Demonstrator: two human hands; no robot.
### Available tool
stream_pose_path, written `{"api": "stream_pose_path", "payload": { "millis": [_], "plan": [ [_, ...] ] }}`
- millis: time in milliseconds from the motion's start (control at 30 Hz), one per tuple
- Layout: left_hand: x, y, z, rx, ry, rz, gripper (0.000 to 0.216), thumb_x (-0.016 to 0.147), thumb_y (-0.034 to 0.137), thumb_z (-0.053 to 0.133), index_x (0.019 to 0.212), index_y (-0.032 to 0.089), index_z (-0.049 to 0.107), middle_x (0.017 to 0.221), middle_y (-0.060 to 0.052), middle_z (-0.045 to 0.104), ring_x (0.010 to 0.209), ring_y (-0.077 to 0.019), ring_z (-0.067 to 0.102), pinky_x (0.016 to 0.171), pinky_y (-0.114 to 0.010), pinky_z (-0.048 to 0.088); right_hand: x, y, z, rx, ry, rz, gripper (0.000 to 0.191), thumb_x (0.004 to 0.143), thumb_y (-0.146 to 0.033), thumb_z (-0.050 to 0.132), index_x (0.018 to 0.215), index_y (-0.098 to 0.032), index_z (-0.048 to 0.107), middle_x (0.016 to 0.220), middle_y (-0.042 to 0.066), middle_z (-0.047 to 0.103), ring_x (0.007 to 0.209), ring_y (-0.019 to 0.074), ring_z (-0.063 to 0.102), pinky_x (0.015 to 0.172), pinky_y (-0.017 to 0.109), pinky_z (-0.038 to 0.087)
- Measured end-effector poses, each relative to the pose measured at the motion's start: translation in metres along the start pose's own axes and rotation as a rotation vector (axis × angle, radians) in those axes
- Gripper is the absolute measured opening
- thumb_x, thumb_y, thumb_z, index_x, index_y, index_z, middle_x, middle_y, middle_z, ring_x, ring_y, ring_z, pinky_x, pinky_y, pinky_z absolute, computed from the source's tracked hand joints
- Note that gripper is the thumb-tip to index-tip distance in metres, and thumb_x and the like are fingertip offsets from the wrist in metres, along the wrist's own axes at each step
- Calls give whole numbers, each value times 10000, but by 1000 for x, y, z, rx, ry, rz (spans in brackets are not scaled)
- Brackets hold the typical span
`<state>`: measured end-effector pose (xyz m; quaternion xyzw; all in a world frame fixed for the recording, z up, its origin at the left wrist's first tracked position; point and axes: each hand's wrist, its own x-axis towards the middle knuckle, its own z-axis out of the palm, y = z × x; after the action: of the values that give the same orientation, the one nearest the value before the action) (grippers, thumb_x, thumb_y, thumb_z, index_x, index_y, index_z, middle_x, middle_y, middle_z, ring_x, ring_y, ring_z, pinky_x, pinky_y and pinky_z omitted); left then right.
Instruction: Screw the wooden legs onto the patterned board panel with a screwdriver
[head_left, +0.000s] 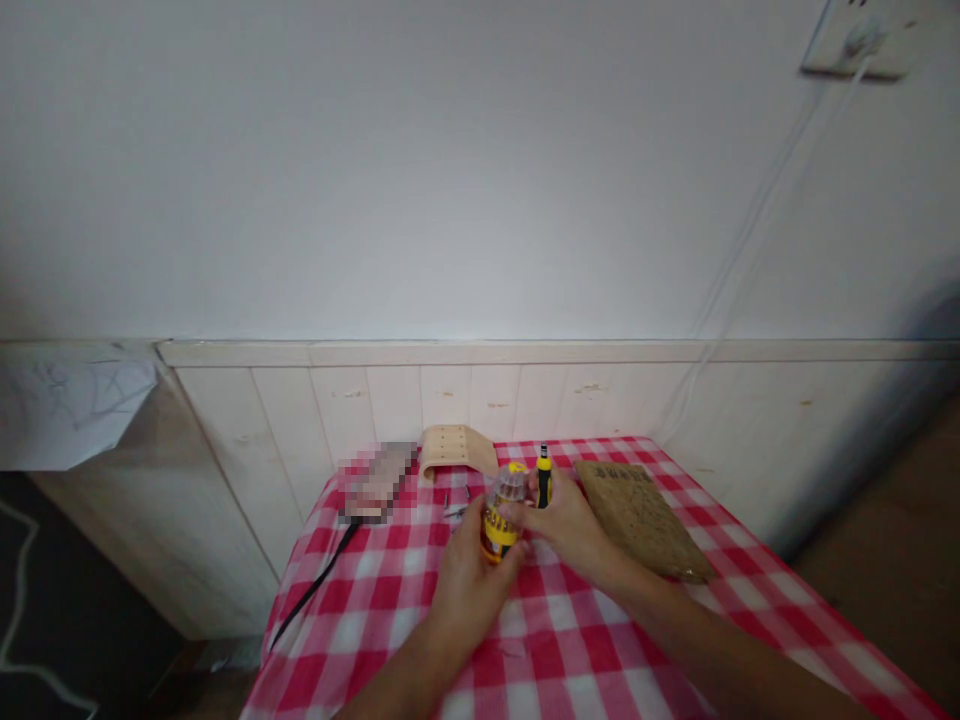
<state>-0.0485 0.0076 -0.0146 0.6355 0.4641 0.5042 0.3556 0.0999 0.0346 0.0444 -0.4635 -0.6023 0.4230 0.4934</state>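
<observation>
My left hand is closed around the lower part of a yellow and clear screwdriver-bit container, which stands over the red-and-white checked tablecloth. My right hand grips a black and yellow screwdriver handle upright, its fingers also touching the container's side. Both hands meet at the middle of the table.
A brown cork-like sheet lies to the right of my hands. A curved wooden piece sits at the table's back edge. A blurred-out object with a black cable lies left. Small metal bits rest near the container.
</observation>
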Motion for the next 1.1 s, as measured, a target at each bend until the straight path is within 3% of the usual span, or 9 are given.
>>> {"api": "stream_pose_path", "payload": {
  "millis": [133, 233, 367, 433, 533, 733, 900, 1000, 1100],
  "plan": [
    [2, 4, 0, -145, 19, -60, 482, 822, 295, 693, 1254, 167, 521, 1147, -126, 711, 1000, -263, 691, 869, -397, 549, -5, 3, -8, -144, 45, -33, 253, 886, -481, 586, 839, -235, 557, 785, 13, 663, 746, 199, 649, 699, 326, 538],
    [6, 2, 0, -240, 94, -85, 454, 821, 319, 713, 1203, 158, 528, 1109, -126, 710, 968, -253, 692, 847, -380, 554, -10, 12, -20, -430, 60, -101, 253, 966, -361, 397, 772, -249, 514, 742, 14, 615, 674, 195, 598, 668, 335, 519],
    [8, 1, -1, -301, 139, -137, 459, 805, 330, 732, 1178, 160, 525, 1090, -120, 708, 944, -246, 696, 828, -368, 561, -19, 39, -26, -565, 29, -168, 149, 931, -270, 455, 877, -239, 590, 844, 70, 675, 793, 243, 648, 771, 399, 547],
    [9, 2, 0, -329, 158, -168, 494, 788, 326, 747, 1188, 168, 504, 1089, -115, 707, 942, -246, 697, 817, -361, 564, -23, 53, -27, -655, -14, -240, 206, 946, -266, 460, 1042, -237, 640, 1018, 114, 706, 950, 272, 679, 865, 432, 552],
    [8, 1, 1, -393, 172, -193, 562, 778, 308, 759, 1235, 188, 456, 1131, -118, 696, 961, -245, 698, 817, -354, 568, -26, 67, -30, -718, 16, -246, 309, 965, -283, 473, 1250, -235, 581, 1175, 136, 709, 1068, 290, 691, 902, 442, 560],
    [7, 2, 1, -350, 193, -191, 527, 739, 278, 773, 1168, 192, 479, 1012, -70, 687, 876, -223, 691, 784, -334, 565, -28, 71, -33, -859, 44, -278, 141, 959, -256, 499, 969, -241, 639, 896, 98, 722, 813, 272, 693, 716, 388, 539],
    [7, 4, 2, -292, 197, -199, 530, 706, 231, 768, 1152, 196, 485, 1005, -60, 681, 878, -216, 683, 764, -316, 555, -23, 70, -31, -999, 58, -319, 155, 930, -203, 516, 905, -219, 668, 876, 122, 707, 820, 303, 657, 729, 441, 532],
    [7, 3, 3, -266, 169, -196, 545, 711, 238, 765, 1170, 195, 474, 1023, -70, 688, 882, -224, 687, 751, -321, 558, -21, 62, -30, -942, 81, -298, 150, 921, -243, 543, 932, -213, 689, 927, 143, 709, 881, 329, 657, 793, 500, 544],
    [4, 5, 3, -178, 118, -175, 549, 708, 247, 766, 1183, 187, 498, 1046, -85, 702, 900, -245, 693, 756, -341, 561, -25, 46, -29, -619, 108, -303, 216, 945, -335, 547, 1095, -239, 671, 1088, 132, 714, 1037, 316, 667, 931, 509, 538]
  ]
}}
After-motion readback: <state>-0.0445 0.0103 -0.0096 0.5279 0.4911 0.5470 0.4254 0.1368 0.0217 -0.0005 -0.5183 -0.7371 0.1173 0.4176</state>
